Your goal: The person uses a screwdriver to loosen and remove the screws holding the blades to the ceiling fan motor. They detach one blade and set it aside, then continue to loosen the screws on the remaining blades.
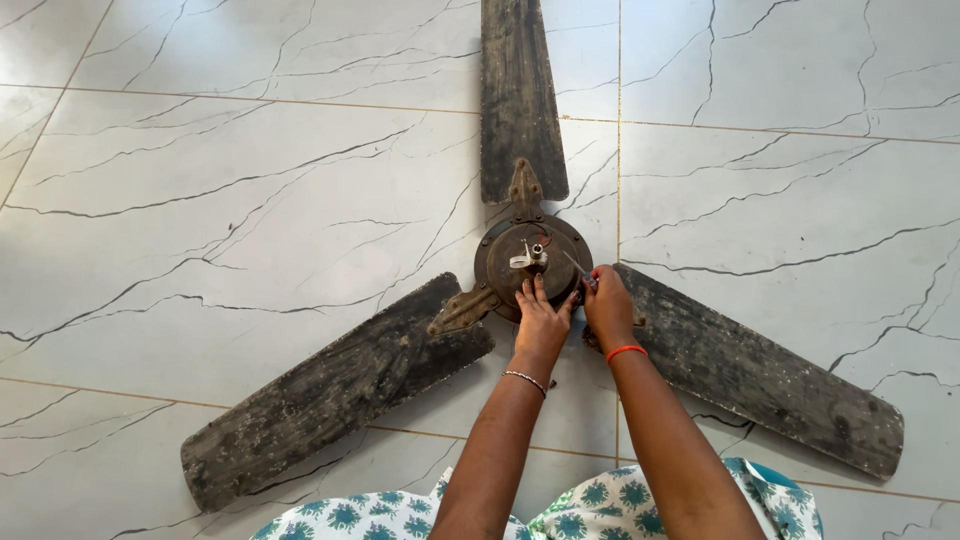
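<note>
From the head camera I looked straight down at an old, dirty three-bladed ceiling fan (520,262) that lay flat on a white marble-patterned tiled floor (250,200). Its round brown motor hub (505,268) sat near the middle of the view, with one dark, grimy blade (520,95) pointing away from me, a second blade (325,395) stretching down toward the left, and a third blade (765,370) running out toward the lower right. A short metal stub with a few thin wires (532,252) stood up from the centre of the hub. My left hand (542,320) rested on the near edge of the hub, fingers spread and lying flat on the metal, holding nothing that I could see; a thin silver bangle (525,380) circled that wrist. My right hand (606,305) was closed around a slim screwdriver (578,268), whose tip reached onto the right rim of the hub, just where the right-hand blade joined it. An orange thread band (626,351) sat on that wrist. The two hands were just beside each other, both at the hub's near side. At the bottom edge a white cloth printed with teal flowers (600,505) covered my lap.
</note>
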